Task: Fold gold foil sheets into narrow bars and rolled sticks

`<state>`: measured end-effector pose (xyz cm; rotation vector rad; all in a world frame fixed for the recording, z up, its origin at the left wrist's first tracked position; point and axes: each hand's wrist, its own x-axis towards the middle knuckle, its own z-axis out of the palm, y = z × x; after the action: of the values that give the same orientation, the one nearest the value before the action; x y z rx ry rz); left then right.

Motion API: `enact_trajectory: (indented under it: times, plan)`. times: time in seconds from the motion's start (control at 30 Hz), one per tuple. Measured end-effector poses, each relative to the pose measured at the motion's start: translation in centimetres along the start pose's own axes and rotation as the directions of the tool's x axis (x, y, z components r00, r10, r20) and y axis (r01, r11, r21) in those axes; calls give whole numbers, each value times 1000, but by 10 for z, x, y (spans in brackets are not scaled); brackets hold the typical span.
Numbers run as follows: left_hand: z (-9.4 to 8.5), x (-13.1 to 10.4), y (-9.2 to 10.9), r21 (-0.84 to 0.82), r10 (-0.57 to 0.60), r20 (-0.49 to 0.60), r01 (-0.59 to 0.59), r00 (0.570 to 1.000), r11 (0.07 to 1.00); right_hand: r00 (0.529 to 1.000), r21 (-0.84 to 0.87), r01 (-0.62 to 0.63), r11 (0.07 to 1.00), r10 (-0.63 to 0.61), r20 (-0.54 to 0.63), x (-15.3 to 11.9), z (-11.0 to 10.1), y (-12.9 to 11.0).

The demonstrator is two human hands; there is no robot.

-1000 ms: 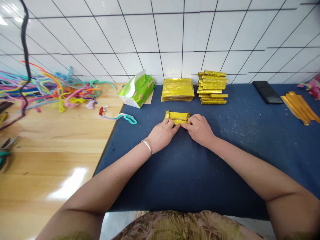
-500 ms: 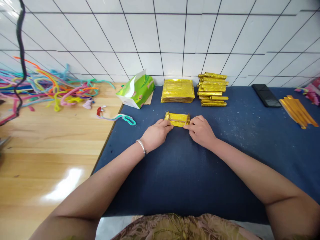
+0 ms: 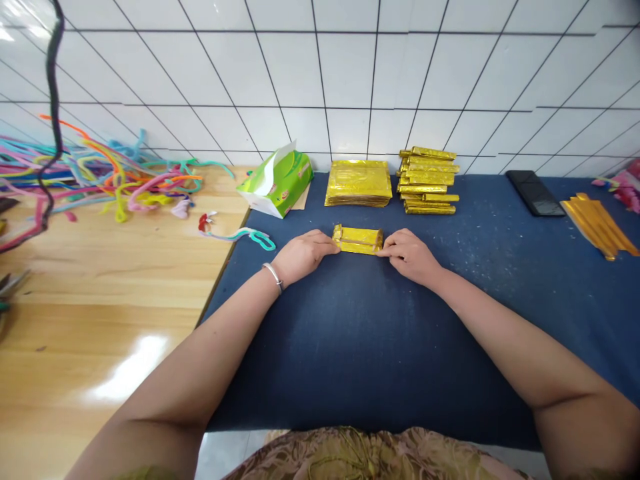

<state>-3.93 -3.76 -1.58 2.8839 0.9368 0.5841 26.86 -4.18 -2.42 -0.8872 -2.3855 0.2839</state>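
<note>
A partly folded sheet of gold foil paper [image 3: 358, 240] lies flat on the dark blue cloth, its side ends turned inward and a lengthwise fold along it. My left hand [image 3: 306, 255], with a silver bangle at the wrist, grips the sheet's near left corner between thumb and fingers. At the near right corner, the fingertips of my right hand [image 3: 413, 257] are pinched together on the paper's edge. Behind the sheet stand a neat stack of flat gold foil paper [image 3: 358, 181] and, right of it, a pile of narrow folded gold strips [image 3: 428, 179].
A green tissue pack [image 3: 286, 180] sits left of the stack. Colourful pipe cleaners [image 3: 120, 170] heap on the wooden table [image 3: 125, 287], and one twisted piece [image 3: 260, 239] reaches onto the cloth [image 3: 350, 353]. To the right lie a black phone [image 3: 535, 193] and orange-gold strips [image 3: 597, 225]. A tiled wall rises behind.
Both hands have slid outward from the near edge to the sheet's corners, uncovering more of the gold paper. The whole view has shifted slightly.
</note>
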Motion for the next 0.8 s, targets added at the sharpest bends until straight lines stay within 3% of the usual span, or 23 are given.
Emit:
enact_trajectory:
  times: [0.33,0.63,0.8]
  plan:
    - [3,0,-1,81,-1,6,1,1000,997,998,20,59,998,-59,10,1,-4,7]
    - [11,3,-3,79,-30,-69,35,997,996,998,39,67,997,-66,-6,3,-5,5]
    - [9,3,-4,52,-14,-60,17,998,998,998,38,55,998,-55,-3,2,-5,4]
